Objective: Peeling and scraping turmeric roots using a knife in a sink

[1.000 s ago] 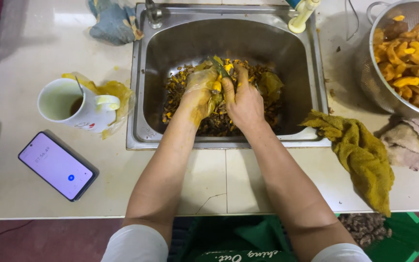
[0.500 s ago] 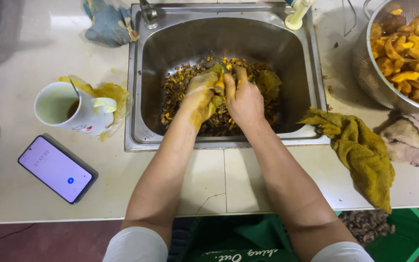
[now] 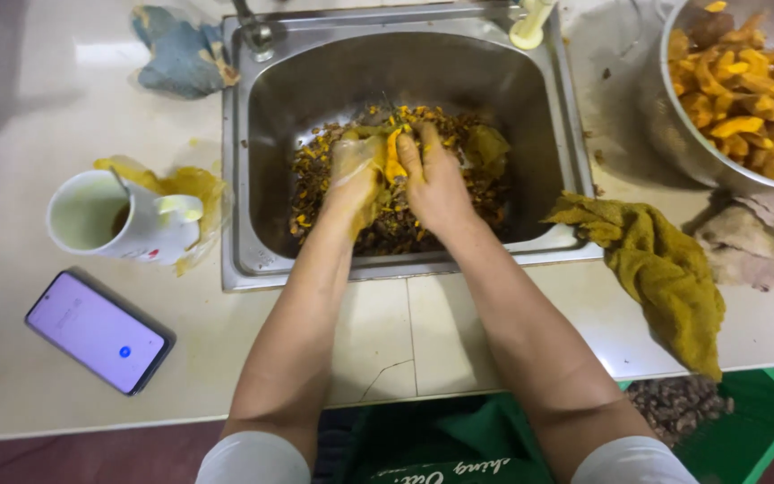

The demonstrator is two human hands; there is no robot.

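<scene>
Both my hands are down in a steel sink (image 3: 253,224), over a heap of brown and yellow peelings (image 3: 459,193). My left hand (image 3: 354,170) wears a thin clear glove stained yellow. Its fingers close on a small yellow-orange root piece (image 3: 393,159). My right hand (image 3: 436,184) is bare and presses against the same piece from the right, fingers curled on it. Whether a tool is in that hand is hidden.
A metal bowl of peeled yellow-orange pieces (image 3: 745,81) stands at the far right. A yellow-stained cloth (image 3: 660,269) drapes off the counter edge. At the left are a white mug (image 3: 114,220), a lit phone (image 3: 96,332) and a blue rag (image 3: 181,54). A green crate (image 3: 745,412) sits below.
My hands stay together in the sink, shifting only slightly around the yellow piece. The view has drifted a little.
</scene>
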